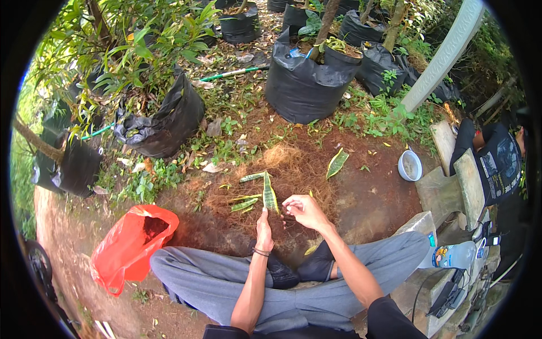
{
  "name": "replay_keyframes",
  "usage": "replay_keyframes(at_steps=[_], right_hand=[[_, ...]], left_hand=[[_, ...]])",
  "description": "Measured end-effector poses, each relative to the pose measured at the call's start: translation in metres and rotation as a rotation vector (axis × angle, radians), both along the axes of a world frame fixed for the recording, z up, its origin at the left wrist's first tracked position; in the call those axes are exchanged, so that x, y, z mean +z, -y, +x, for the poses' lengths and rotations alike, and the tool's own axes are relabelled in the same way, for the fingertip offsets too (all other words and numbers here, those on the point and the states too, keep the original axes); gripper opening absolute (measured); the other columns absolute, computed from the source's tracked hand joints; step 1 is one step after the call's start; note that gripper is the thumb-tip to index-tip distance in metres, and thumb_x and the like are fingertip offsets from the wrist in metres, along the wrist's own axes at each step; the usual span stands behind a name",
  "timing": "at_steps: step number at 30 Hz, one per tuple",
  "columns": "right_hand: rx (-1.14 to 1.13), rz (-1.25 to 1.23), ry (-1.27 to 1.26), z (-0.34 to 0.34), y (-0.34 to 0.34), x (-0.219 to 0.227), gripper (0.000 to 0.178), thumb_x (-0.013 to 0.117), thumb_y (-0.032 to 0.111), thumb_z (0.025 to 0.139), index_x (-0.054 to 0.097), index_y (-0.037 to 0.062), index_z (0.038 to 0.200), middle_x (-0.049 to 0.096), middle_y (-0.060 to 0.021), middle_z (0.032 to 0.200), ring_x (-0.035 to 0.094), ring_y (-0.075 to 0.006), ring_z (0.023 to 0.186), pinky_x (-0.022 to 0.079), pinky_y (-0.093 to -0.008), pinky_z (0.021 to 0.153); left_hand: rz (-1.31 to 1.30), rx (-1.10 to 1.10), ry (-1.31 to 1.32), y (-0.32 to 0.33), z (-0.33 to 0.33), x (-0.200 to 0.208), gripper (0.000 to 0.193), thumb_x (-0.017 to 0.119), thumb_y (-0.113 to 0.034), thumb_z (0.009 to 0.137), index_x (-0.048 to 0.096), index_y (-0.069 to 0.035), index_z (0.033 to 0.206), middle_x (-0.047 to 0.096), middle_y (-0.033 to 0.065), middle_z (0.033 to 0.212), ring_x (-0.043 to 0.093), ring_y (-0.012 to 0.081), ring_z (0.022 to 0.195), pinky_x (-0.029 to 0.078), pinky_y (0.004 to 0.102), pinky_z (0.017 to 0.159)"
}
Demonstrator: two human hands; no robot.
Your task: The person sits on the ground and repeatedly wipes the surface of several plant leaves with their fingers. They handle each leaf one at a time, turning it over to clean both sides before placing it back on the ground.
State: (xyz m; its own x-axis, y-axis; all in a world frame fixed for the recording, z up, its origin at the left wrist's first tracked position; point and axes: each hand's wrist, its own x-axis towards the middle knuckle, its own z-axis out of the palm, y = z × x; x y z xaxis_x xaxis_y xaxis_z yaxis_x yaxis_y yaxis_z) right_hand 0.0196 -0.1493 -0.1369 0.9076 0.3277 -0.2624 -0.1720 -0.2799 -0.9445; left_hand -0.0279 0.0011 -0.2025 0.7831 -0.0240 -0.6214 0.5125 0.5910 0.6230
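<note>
My left hand [263, 230] is closed on the lower end of a snake plant leaf [269, 193], which stands upright, green with yellow margins. To its right, my right hand [307, 212] is held in a pinch, apart from the leaf blade; whatever its fingertips hold, if anything, is too small to make out. Another snake plant leaf piece [252, 177] and some cut leaf strips [244, 204] lie just beyond the left hand on brown coir fibre [282, 155]. Farther right, a single snake plant leaf [337, 164] rests on the soil.
A red plastic bag [132, 243] with dark material inside sits at my left knee. Black grow bags [307, 85] with plants line the far side. A white bowl [410, 165] stands at right, near a concrete bench [437, 195], a plastic bottle [454, 255] and a seated person [491, 161].
</note>
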Motion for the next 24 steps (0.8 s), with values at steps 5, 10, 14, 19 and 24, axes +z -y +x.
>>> replay_keyframes(at_steps=[5, 10, 14, 19, 24], right_hand=[[0.152, -0.108, 0.062, -0.002, -0.013, 0.017, 0.02, 0.053, -0.005, 0.085, 0.062, -0.0046, 0.103, 0.067, -0.0136, 0.086, 0.065, -0.0159, 0.075, 0.052, -0.029, 0.064], [0.16, -0.097, 0.258, -0.005, -0.021, 0.027, 0.021, 0.052, -0.004, 0.083, 0.063, -0.0048, 0.101, 0.065, -0.0203, 0.077, 0.066, -0.0203, 0.067, 0.049, -0.0333, 0.055], [0.024, -0.096, 0.148, -0.002, -0.018, 0.024, 0.021, 0.054, -0.003, 0.084, 0.063, -0.0035, 0.103, 0.065, -0.0174, 0.08, 0.064, -0.0177, 0.065, 0.049, -0.0303, 0.054], [-0.09, -0.105, 0.281, -0.004, -0.02, 0.0, 0.019, 0.057, 0.0, 0.086, 0.062, -0.0031, 0.104, 0.066, -0.0146, 0.083, 0.06, -0.0122, 0.061, 0.049, -0.0273, 0.053], [-0.325, -0.046, 0.074, -0.021, -0.012, -0.036, 0.015, 0.061, 0.01, 0.088, 0.065, -0.003, 0.096, 0.065, -0.0068, 0.074, 0.059, -0.0097, 0.058, 0.048, -0.0269, 0.053]], left_hand=[[-0.084, 0.025, 0.037, 0.002, 0.001, 0.0, 0.045, 0.04, -0.045, 0.098, 0.058, -0.005, 0.103, 0.065, 0.0075, 0.083, 0.063, 0.0165, 0.067, 0.053, 0.0305, 0.06], [-0.108, 0.007, 0.062, 0.001, -0.001, 0.003, 0.042, 0.04, -0.043, 0.098, 0.058, -0.007, 0.11, 0.064, 0.0046, 0.098, 0.063, 0.0153, 0.083, 0.052, 0.0302, 0.069], [-0.103, -0.03, 0.074, 0.001, 0.001, 0.004, 0.043, 0.038, -0.043, 0.098, 0.059, -0.005, 0.103, 0.065, 0.0063, 0.083, 0.063, 0.0172, 0.067, 0.052, 0.0305, 0.06], [-0.097, -0.04, 0.018, 0.001, 0.0, 0.005, 0.043, 0.04, -0.044, 0.098, 0.057, -0.006, 0.107, 0.065, 0.0071, 0.082, 0.063, 0.0178, 0.066, 0.053, 0.0312, 0.06], [-0.019, 0.072, 0.012, -0.007, 0.002, 0.003, 0.049, 0.04, -0.05, 0.096, 0.055, -0.003, 0.102, 0.064, 0.0091, 0.078, 0.063, 0.0193, 0.064, 0.053, 0.0323, 0.056]])
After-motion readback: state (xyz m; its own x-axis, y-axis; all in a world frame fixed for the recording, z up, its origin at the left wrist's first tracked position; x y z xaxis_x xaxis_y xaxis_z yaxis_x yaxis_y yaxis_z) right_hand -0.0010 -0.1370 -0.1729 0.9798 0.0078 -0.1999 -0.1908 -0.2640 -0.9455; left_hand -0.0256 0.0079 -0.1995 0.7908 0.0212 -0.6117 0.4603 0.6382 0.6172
